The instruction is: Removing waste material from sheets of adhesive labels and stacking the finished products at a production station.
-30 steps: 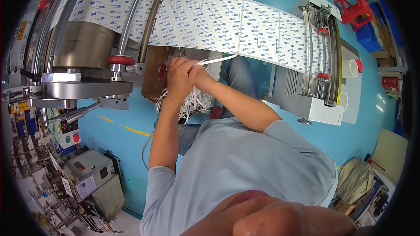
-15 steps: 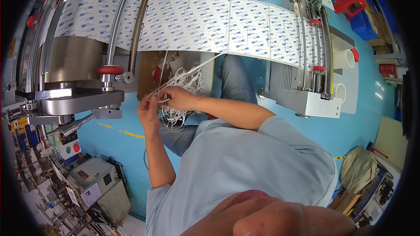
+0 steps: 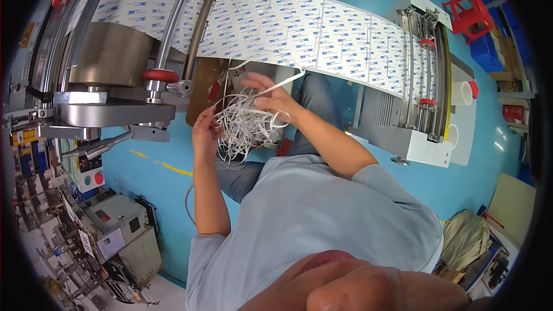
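Observation:
A tangled heap of thin white strips hangs between my hands, over a brown carton. My left hand is at the heap's left side, its fingers closed on a thin white strip. My right hand is over the heap's upper right, fingers stretched out and thumb apart. Another white strip crosses by its fingers and rises to the near edge of a wide white web with blue print. A further strip hangs from that edge, farther left.
At left stands a machine with metal rollers and a red-collared shaft. The web runs right into a second roller unit. A red stool is at far right, a control box at lower left.
My hands have moved apart; the right one has shifted right and opened its fingers. The strip heap now sits higher, between the hands. The whole view has shifted slightly.

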### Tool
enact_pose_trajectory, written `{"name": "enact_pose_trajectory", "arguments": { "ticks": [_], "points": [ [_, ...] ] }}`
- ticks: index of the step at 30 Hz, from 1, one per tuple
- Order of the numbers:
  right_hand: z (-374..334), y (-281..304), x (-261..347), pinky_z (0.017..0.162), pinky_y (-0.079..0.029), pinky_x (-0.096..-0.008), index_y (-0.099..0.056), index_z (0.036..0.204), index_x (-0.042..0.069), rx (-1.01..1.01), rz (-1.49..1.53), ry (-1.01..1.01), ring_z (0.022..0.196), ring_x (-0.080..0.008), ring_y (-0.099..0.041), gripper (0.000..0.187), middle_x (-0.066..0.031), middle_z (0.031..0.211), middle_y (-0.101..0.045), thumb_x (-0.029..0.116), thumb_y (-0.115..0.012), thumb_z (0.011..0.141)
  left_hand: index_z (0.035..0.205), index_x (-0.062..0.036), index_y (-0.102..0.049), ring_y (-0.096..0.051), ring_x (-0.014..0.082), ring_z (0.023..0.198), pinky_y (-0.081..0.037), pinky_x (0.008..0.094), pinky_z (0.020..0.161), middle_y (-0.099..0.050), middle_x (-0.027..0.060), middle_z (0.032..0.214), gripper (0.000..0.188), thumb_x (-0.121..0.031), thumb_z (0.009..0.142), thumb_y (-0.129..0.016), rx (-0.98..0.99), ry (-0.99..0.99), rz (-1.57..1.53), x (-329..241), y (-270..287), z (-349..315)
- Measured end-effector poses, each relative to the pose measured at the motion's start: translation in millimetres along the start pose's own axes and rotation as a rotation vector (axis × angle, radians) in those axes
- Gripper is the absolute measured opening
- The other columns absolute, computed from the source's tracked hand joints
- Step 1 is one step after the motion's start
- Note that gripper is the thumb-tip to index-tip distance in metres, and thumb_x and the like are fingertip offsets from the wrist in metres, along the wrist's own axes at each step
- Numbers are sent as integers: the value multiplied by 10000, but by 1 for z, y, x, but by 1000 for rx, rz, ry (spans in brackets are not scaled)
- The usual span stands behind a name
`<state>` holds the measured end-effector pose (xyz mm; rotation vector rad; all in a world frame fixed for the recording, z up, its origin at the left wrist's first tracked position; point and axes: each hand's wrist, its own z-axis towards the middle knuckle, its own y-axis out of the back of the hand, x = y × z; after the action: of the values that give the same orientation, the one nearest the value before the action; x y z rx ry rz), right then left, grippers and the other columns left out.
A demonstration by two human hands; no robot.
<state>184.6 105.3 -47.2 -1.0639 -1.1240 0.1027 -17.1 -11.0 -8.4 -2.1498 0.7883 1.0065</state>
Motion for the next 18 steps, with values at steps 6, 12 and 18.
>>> {"name": "enact_pose_trajectory", "arguments": {
  "ticks": [6,12,18],
  "points": [
    [29,-21,-12,597,-451,-188,-273,1384,90,-72,89,-21,717,-40,-524,628,-121,1359,-397,133,-604,853,1000,-95,-655,-411,7,554,-364,160,495,-521,-76,714,177,-163,869,-556,88,1,386,1,2,5],
    [44,-39,-14,496,-415,-173,-529,1133,44,-62,98,-82,547,-42,-506,330,-79,968,-626,256,-582,887,982,-66,-615,-469,35,607,-411,182,585,-567,-40,778,160,-111,834,-571,190,61,212,1,14,1],
    [43,-40,-25,504,-380,-184,-561,937,75,-177,47,-78,542,-58,-474,222,-35,820,-612,293,-562,897,1121,-13,-557,-525,88,782,-433,229,694,-569,34,960,286,-28,836,-557,-15,-326,248,-3,17,-16]
  ]
}}
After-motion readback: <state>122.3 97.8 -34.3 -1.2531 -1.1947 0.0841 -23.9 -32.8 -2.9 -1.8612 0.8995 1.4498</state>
